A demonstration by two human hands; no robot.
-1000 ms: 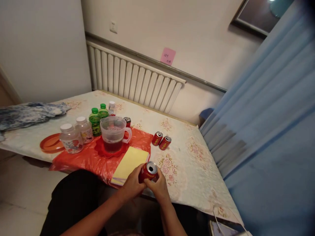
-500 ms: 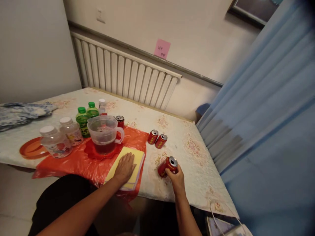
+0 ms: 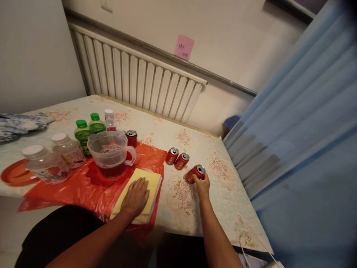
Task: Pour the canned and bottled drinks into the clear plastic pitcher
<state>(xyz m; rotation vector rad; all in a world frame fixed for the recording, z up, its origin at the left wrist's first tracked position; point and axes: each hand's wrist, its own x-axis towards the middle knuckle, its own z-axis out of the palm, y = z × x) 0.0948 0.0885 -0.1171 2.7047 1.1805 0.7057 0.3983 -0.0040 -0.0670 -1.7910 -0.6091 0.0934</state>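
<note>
My left hand [image 3: 135,197] lies flat on a yellow cloth [image 3: 152,182], fingers spread, on top of a red plastic sheet [image 3: 68,195]. With its fingers wrapped round it, my right hand [image 3: 203,185] holds a red can [image 3: 192,174], which tilts slightly. Just left of that can, two more red cans [image 3: 172,156] [image 3: 182,161] stand side by side. A clear pitcher [image 3: 108,154] with dark liquid sits in a red dish [image 3: 93,178], left of the cloth. Behind the pitcher's handle stands another red can [image 3: 131,139].
Two green-capped bottles [image 3: 83,137] [image 3: 96,123], a small white-capped bottle [image 3: 109,121] and two clear jars [image 3: 50,167] [image 3: 69,150] stand at the left. An orange lid [image 3: 16,173] lies beside them. A blue curtain [image 3: 301,123] hangs at the right.
My right hand has moved the held can away from the table's front edge, closer to the two standing cans. My left hand still rests on the cloth. The view has shifted slightly.
</note>
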